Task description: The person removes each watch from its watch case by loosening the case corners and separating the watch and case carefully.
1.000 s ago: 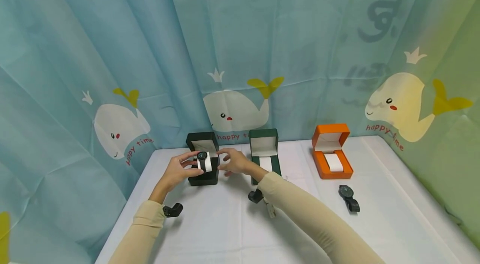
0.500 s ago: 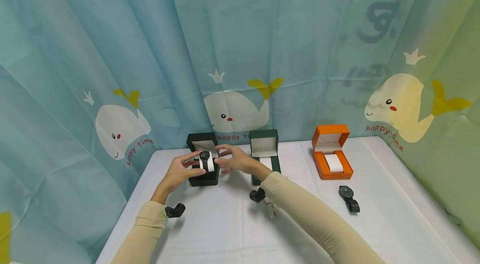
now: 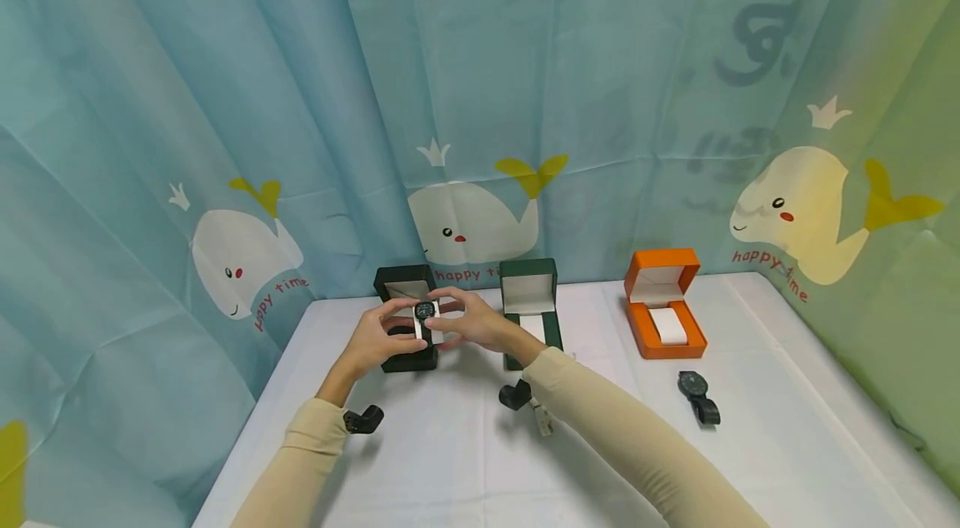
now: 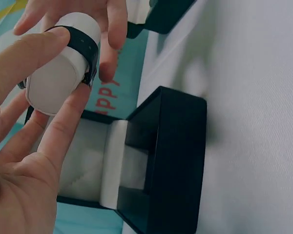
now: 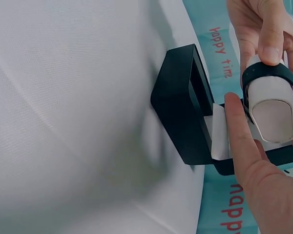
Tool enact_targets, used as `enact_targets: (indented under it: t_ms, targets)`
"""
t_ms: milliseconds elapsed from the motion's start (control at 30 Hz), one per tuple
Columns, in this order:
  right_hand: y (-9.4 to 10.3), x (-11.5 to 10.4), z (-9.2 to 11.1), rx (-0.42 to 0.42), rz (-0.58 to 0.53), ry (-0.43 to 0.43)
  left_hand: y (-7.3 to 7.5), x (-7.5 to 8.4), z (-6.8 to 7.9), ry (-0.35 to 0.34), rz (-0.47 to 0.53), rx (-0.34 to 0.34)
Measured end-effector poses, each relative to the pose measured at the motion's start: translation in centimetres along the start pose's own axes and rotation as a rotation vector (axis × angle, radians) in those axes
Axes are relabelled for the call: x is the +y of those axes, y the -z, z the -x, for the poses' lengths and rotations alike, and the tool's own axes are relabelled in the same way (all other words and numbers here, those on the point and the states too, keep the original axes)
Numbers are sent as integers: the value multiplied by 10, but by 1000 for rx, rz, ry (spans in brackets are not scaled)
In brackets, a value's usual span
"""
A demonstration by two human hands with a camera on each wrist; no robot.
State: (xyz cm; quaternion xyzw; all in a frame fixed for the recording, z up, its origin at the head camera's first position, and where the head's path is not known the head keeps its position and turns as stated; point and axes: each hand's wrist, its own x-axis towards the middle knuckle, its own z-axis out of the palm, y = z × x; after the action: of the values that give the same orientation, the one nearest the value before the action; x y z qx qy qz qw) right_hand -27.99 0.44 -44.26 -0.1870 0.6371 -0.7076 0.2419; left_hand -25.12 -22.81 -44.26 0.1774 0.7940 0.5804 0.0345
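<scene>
My left hand (image 3: pixel 375 338) pinches a white watch cushion (image 4: pixel 53 85) with a black-strapped watch (image 3: pixel 424 311) wrapped round it. The left thumb lies over the strap in the left wrist view. From the right, my right hand (image 3: pixel 476 321) reaches in with its fingers spread around the cushion's other end; the right thumb overlaps the watch in the head view. Behind and below the hands stands a black watch box (image 3: pixel 408 361) with its lid up. Its cushion slot shows bare in the left wrist view.
An open green box (image 3: pixel 528 286) with a white cushion stands right of the black one. Farther right is an open orange box (image 3: pixel 667 336) with a white cushion; a black watch (image 3: pixel 697 396) lies before it. A small pale object (image 3: pixel 542 418) lies partly under the right forearm.
My left hand has carried the cushion and watch rightward to the right hand. The right hand has shifted slightly, its fingers now around the cushion's end. The boxes have stayed put.
</scene>
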Motion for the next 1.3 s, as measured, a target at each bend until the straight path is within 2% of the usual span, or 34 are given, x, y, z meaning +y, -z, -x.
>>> enact_targets:
  t_ms: [400, 767, 1067, 1300]
  targets:
    - [-1, 1, 4, -6, -75, -4, -5, -3, -2, -57, 56, -23]
    - [-2, 7, 6, 6, -83, 13, -10, -3, -2, -41, 73, -13]
    - [-1, 13, 5, 31, -77, 21, -14, -6, 2, -48, 114, -45]
    - [-2, 15, 5, 42, -86, 28, -14, -3, 2, -39, 129, -36]
